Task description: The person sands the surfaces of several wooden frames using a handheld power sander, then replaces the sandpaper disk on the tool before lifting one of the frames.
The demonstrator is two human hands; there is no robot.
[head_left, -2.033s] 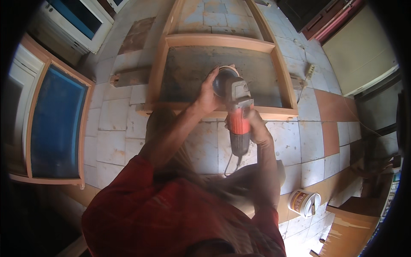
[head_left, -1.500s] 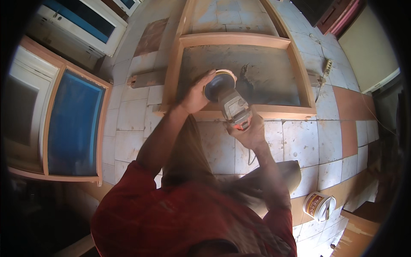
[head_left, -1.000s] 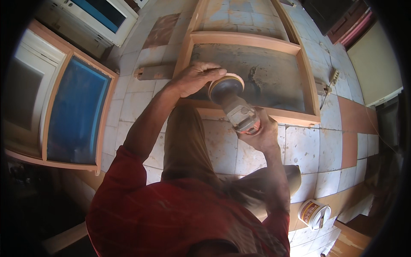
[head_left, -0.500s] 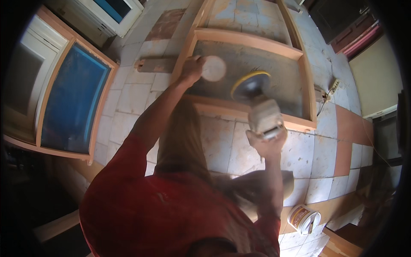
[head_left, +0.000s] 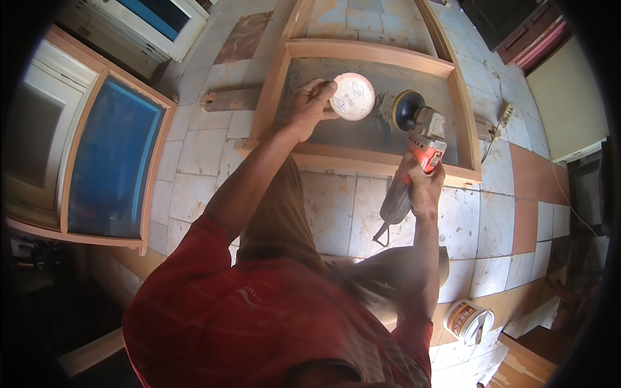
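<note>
Between the thumb and fingers of my left hand [head_left: 309,108] is a round sanding disc [head_left: 353,97], its pale printed side turned up. My right hand [head_left: 424,189] is wrapped round the orange and grey body of an angle grinder [head_left: 428,145]. On the grinder's head sits a black backing pad [head_left: 407,108] with a yellow rim, tilted on edge. Disc and pad are a short gap apart. Both hang over the dusty dark panel [head_left: 369,139] of a wooden frame [head_left: 372,49] lying on the floor.
A second wooden frame with a blue panel [head_left: 113,158] leans at the left. A white bucket [head_left: 462,321] stands on the tiles at lower right. A power strip [head_left: 506,115] with a cord lies to the right. A wood block [head_left: 236,99] lies beside the frame's left side.
My left hand has brought the disc rightward, closer to the pad, and its printing now shows. The grinder has turned, swinging its pad up and to the right and bringing its handle into view.
</note>
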